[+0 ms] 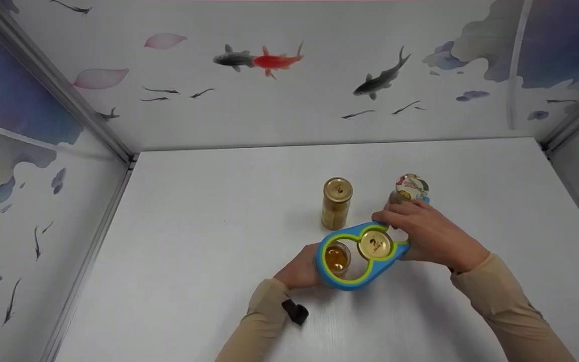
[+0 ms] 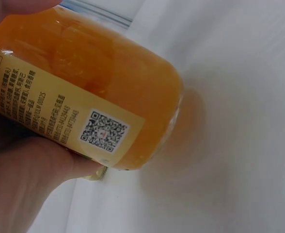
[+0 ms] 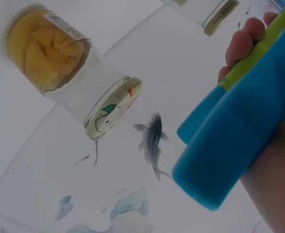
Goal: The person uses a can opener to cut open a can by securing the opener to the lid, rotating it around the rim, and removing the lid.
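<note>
My left hand (image 1: 303,269) grips a glass jar (image 1: 336,257) with amber contents; its mouth is uncovered, seen through the large loop of a jar opener. In the left wrist view the jar (image 2: 103,87) shows orange contents and a tan label with a QR code. My right hand (image 1: 422,231) grips the blue and green jar opener (image 1: 352,285) by its handle end. A gold lid (image 1: 375,245) sits within the opener's smaller loop, apart from the jar. In the right wrist view the blue opener handles (image 3: 239,121) cross the right side.
A gold-lidded jar (image 1: 336,203) stands upright behind the left hand's jar. Another jar with a patterned lid (image 1: 412,187) stands behind my right hand, partly hidden; the right wrist view shows yellow fruit pieces in this jar (image 3: 50,48). Printed walls border the white table (image 1: 194,211).
</note>
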Motion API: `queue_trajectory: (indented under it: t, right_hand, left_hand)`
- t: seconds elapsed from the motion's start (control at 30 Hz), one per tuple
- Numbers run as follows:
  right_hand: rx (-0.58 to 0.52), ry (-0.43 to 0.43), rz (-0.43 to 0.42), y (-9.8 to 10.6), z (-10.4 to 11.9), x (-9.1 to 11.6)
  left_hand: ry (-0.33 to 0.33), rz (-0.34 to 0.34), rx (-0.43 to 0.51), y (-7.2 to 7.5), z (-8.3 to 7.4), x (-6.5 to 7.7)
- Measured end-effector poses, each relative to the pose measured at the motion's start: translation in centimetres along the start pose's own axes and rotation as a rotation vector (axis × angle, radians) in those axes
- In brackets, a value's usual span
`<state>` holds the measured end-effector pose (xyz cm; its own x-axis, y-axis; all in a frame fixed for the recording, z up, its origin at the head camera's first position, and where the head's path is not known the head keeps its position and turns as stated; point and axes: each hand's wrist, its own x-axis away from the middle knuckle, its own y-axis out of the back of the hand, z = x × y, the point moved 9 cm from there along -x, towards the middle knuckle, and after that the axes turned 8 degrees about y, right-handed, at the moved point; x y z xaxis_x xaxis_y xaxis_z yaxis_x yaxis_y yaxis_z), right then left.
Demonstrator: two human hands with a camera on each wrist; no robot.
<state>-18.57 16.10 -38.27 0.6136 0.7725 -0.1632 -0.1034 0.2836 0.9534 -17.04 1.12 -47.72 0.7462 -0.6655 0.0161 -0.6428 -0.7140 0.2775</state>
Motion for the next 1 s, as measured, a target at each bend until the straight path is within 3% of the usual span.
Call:
queue_trajectory:
  t: [0.07, 0.13, 0.23, 0.5, 1.0]
  right_hand:
    - [-0.001, -0.01, -0.009, 0.0, -0.3, 0.4]
    - [0.002, -0.018, -0.019, 0.1, -0.6, 0.8]
    - [0.001, -0.034, -0.035, 0.2, -1.0, 1.4]
    - [-0.033, -0.108, -0.033, -0.2, -2.3, 2.9]
    - [-0.105, -0.275, 0.056, -3.6, -3.7, 5.5]
  left_hand:
    - [0.028, -0.057, 0.021, -0.2, 2.2, -0.7]
    - [0.041, -0.048, 0.024, 0.0, 3.2, -0.7]
    - [0.03, -0.031, 0.056, 0.4, 3.1, -0.5]
    - [0.032, -0.069, 0.105, 1.7, 3.3, -0.1]
    - [0.145, -0.194, 0.164, 5.7, 4.8, 0.2]
